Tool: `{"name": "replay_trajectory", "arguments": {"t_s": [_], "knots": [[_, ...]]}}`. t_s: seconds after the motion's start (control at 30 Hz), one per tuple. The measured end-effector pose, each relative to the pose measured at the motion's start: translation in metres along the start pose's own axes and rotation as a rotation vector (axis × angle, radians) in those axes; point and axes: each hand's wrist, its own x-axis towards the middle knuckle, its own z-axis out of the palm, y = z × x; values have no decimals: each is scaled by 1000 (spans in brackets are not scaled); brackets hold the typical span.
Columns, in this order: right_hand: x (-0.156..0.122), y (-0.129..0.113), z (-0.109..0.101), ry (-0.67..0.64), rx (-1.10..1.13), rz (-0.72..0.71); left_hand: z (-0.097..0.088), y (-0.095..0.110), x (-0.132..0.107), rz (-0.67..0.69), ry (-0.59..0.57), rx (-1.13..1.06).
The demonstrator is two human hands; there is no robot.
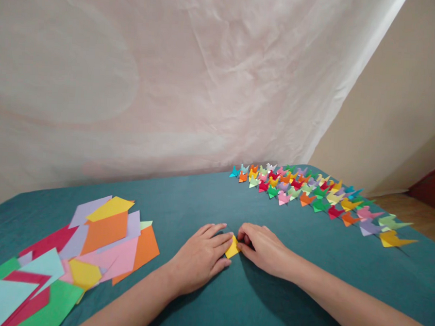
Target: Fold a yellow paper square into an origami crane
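Note:
A small folded piece of yellow paper (232, 247) lies on the teal tablecloth (201, 201) near the front middle. My left hand (202, 256) rests palm down over its left side, fingers pressed together on the paper. My right hand (262, 248) meets it from the right, fingertips curled and pinching the paper's right edge. Most of the yellow piece is hidden under the two hands.
A loose pile of coloured paper sheets (70, 257) spreads over the table's left side. Rows of several folded paper figures (311, 192) in many colours run along the back right. A white cloth (170, 82) hangs behind the table. Wooden floor (415, 212) shows at right.

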Motion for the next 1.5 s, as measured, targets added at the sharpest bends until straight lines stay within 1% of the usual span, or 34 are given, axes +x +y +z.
{"name": "replay_trajectory", "arguments": {"t_s": [0.13,0.27,0.33,0.53,0.63,0.93,1.17,1.5], "knots": [[0,6,-2,-34,34,-32,-1,1,1,-12,-35,2],[0,7,-6,-79,20,-65,-2,2,2,-7,-37,20],[-1,5,-8,-83,-34,-88,-2,3,2,4,-38,32],[-4,-6,-6,-54,-300,-141,-3,5,3,27,-39,64],[-4,-9,-6,-59,-354,-159,-5,5,3,24,-33,63],[-3,-7,-10,-76,-323,-183,-7,0,-1,-7,-36,6],[-3,-7,-10,-106,-392,-212,-8,0,0,-3,-37,-3],[-2,-8,-10,-90,-462,-236,-14,1,-4,-1,-111,-32]]}}
